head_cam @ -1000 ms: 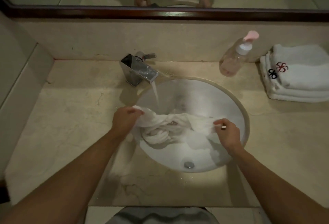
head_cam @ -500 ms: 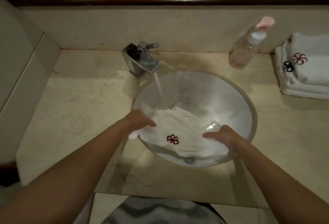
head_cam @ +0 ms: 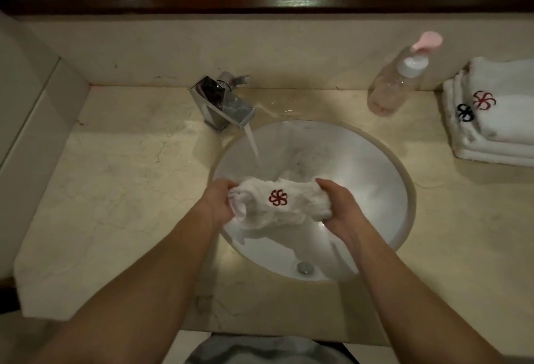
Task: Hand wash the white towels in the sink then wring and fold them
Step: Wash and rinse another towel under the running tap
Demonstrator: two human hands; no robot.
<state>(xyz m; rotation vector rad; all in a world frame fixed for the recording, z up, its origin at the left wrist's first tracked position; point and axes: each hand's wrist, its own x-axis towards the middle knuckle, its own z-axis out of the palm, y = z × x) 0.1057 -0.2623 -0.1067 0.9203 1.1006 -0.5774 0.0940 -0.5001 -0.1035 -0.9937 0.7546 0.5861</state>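
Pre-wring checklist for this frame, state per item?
1. Left hand grips one end of the wet towel: ok.
2. Right hand grips the other end: ok.
3. Towel held over the sink, so drips land in the basin: ok.
4. Faucet off: not ok, water is running.
5. Drain uncovered: ok.
6. Soap rinsed out of the towel: cannot tell.

The bunched white cloth towel (head_cam: 284,200) bears a dark red pinwheel emblem; the folded white towel stack (head_cam: 491,120) shows one red and one black; the clear plastic bottle (head_cam: 396,86) has a seemingly pink pump; the marble counter (head_cam: 115,190) is veined beige
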